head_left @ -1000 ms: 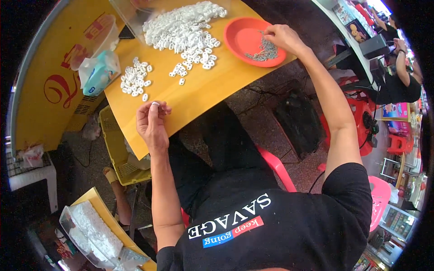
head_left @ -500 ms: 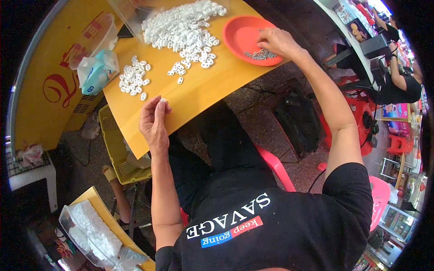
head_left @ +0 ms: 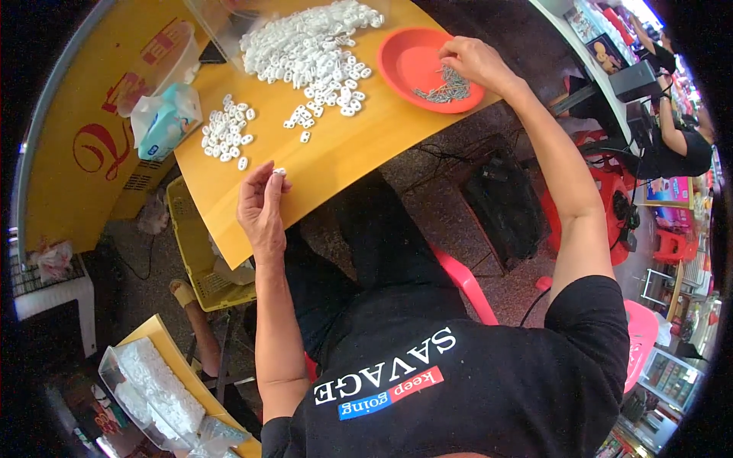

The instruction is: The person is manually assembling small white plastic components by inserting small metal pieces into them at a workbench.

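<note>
My left hand [head_left: 261, 208] is raised at the table's near edge, thumb and fingers pinching a small white oval plastic piece [head_left: 280, 172]. At the far right, my right hand [head_left: 481, 64] is over the rim of a red plastic dish [head_left: 405, 65], its fingertips pressed together. Whatever may be between those fingertips is too small to make out. Thin grey metal pieces [head_left: 449, 90], like pins or small screws, lie in a heap in the dish under that hand. A small group of white oval pieces with two holes [head_left: 227, 131] lies beyond my left hand.
A large pile of the same white pieces [head_left: 305, 46] covers the back of the yellow table [head_left: 366, 145]. A tissue pack [head_left: 166, 122] stands at its left edge. Below are a yellow crate [head_left: 217, 286] and a clear bin of white pieces [head_left: 156, 393]. Other people are at the far right.
My right hand has lifted slightly up and back from the metal heap toward the dish's rim, uncovering more of the pieces. My left hand keeps its pinch almost in place.
</note>
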The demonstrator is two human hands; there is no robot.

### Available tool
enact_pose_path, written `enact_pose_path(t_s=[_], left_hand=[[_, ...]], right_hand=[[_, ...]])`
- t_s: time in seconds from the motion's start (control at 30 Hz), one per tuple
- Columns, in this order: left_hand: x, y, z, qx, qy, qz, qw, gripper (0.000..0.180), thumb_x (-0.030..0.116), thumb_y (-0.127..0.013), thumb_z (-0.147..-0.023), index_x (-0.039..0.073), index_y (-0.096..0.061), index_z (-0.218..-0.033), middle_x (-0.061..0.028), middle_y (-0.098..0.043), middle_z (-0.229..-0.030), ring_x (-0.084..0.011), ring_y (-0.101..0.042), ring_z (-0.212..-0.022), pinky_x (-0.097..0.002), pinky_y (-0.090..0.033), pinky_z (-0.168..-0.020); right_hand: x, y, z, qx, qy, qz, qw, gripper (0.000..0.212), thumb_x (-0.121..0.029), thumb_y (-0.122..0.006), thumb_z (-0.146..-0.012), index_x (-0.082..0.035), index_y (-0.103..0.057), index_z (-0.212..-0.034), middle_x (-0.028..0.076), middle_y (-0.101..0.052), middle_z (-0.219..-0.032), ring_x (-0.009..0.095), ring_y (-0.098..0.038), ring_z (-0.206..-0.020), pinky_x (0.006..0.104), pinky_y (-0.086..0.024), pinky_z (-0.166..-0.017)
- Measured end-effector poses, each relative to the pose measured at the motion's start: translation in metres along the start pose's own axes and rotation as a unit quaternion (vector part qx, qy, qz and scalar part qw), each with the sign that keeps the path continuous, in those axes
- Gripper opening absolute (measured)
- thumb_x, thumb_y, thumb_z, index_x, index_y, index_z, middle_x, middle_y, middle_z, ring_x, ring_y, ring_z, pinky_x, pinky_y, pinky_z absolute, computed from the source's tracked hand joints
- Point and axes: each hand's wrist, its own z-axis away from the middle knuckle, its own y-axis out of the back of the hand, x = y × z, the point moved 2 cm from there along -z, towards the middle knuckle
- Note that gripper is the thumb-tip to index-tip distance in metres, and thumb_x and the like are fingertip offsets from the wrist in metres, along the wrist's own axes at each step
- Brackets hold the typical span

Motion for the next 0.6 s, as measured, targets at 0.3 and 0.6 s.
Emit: enact_pose_path(t_s=[0.3, 0.6], left_hand=[[-0.003, 0.002, -0.005, -0.009, -0.01, -0.02, 1.0, 0.018, 0.007, -0.065, -0.092, 0.001, -0.062, -0.109, -0.0037, -0.065, -0.095, -0.0103, -0.061, -0.083, -0.0219, -0.05, -0.076], [0.0, 0.001, -0.006, 0.012, 0.037, -0.002, 0.999, 0.018, 0.006, -0.064, -0.092, -0.001, -0.061, -0.108, -0.0041, -0.064, -0.094, -0.01, -0.06, -0.082, -0.023, -0.049, -0.076]], right_hand=[[-0.007, -0.015, -0.001, -0.019, 0.04, 0.066, 0.997, 0.017, -0.022, -0.064, -0.086, -0.006, -0.067, -0.093, 0.012, -0.066, -0.095, 0.033, -0.064, -0.091, 0.0441, -0.051, -0.077], [-0.015, -0.017, -0.012, 0.044, 0.046, -0.034, 0.997, 0.018, -0.019, -0.064, -0.082, -0.002, -0.063, -0.089, 0.017, -0.066, -0.083, 0.035, -0.066, -0.08, 0.044, -0.053, -0.072]])
